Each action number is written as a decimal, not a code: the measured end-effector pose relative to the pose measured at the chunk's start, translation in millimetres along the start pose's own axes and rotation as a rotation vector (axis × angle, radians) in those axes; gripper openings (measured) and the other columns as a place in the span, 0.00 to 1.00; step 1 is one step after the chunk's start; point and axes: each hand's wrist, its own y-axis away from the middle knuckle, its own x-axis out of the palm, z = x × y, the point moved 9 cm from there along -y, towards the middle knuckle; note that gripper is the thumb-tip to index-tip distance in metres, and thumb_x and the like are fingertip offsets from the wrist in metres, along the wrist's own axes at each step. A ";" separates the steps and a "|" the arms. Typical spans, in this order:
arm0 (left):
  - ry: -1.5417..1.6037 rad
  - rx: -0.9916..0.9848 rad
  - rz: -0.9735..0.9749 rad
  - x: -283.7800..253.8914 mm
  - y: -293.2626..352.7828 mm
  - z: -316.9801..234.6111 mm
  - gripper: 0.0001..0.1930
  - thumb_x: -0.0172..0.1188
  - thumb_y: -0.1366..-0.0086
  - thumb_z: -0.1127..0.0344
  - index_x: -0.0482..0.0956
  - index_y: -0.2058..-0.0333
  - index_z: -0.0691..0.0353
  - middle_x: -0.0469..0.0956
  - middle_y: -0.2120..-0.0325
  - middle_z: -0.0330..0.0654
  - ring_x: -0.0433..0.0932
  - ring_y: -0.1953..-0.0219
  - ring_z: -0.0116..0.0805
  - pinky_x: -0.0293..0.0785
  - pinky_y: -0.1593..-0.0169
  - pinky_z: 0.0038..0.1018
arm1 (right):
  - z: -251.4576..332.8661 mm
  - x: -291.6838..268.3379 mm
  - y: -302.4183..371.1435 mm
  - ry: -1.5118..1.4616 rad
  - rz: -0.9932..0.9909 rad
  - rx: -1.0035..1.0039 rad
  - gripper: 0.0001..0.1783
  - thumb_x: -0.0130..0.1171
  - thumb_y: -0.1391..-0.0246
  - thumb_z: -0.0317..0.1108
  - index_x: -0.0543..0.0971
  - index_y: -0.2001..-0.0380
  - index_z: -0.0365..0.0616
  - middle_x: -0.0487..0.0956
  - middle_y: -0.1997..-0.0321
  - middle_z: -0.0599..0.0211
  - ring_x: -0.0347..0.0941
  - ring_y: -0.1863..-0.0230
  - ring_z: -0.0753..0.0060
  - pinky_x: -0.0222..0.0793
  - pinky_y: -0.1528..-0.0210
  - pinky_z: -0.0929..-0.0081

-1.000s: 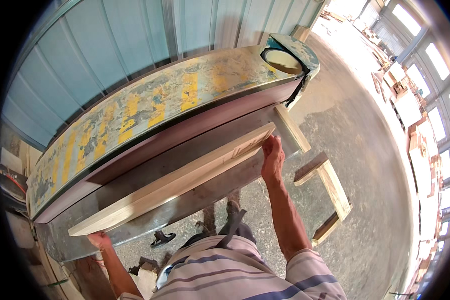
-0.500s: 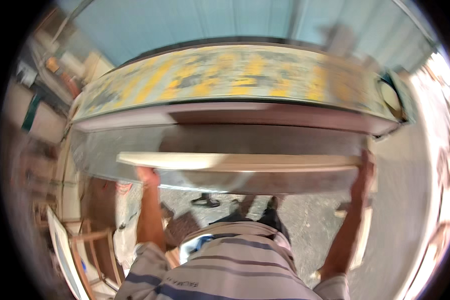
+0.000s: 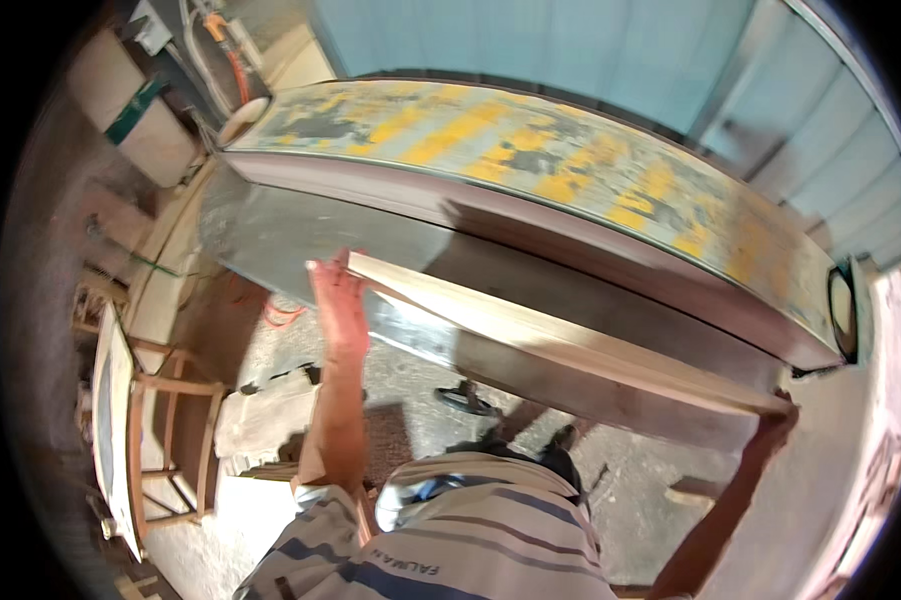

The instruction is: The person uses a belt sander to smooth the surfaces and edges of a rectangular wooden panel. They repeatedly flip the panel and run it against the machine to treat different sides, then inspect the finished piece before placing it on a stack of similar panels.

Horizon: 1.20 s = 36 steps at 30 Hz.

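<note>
A long, pale wooden board (image 3: pixel 550 335) is held up by its two ends over the grey metal table (image 3: pixel 280 225) of a long belt-sanding machine. It runs nearly parallel to the machine's pinkish belt face (image 3: pixel 360 190), apparently a little apart from it. My left hand (image 3: pixel 338 300) is closed on the board's left end, its fingers by the upper corner. At the far right end my right hand (image 3: pixel 778 415) grips the other end; most of its fingers are in shadow. The board's underside is hidden.
A worn yellow-and-grey striped cover (image 3: pixel 530 150) tops the machine, with a blue wall (image 3: pixel 530 50) behind. To the left stand a wooden frame stand (image 3: pixel 175 440) and stacked pieces (image 3: pixel 270 420). An offcut (image 3: pixel 695 490) lies on the floor near my right arm.
My view has turned, so the machine and board now slope down to the right. Both hands still hold the board's ends, and it stays roughly parallel to the belt.
</note>
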 end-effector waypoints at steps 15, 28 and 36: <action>-0.424 -0.072 0.492 -12.3 8.8 76.8 0.40 0.64 0.45 0.66 0.49 0.38 0.59 0.60 0.44 0.43 0.57 0.40 0.36 0.51 0.38 0.33 | -56.3 -13.4 37.5 -0.129 -0.154 0.070 0.23 0.42 0.43 0.54 0.71 0.52 0.54 0.72 0.50 0.81 0.63 0.47 0.80 0.54 0.48 0.69; -0.704 -0.083 0.312 -12.4 25.6 47.7 0.34 0.69 0.50 0.56 0.65 0.48 0.63 0.68 0.53 0.40 0.65 0.51 0.33 0.57 0.46 0.28 | -19.1 -17.1 52.3 0.554 -0.010 0.016 0.23 0.50 0.44 0.48 0.76 0.57 0.38 0.74 0.72 0.74 0.65 0.66 0.80 0.62 0.63 0.80; -1.046 -0.284 0.247 -27.8 11.7 112.1 0.42 0.65 0.54 0.42 0.65 0.46 0.66 0.65 0.48 0.53 0.64 0.46 0.45 0.60 0.44 0.36 | -62.8 -25.9 24.9 1.045 -0.044 -0.056 0.22 0.51 0.50 0.50 0.76 0.72 0.37 0.73 0.77 0.49 0.71 0.72 0.55 0.65 0.65 0.63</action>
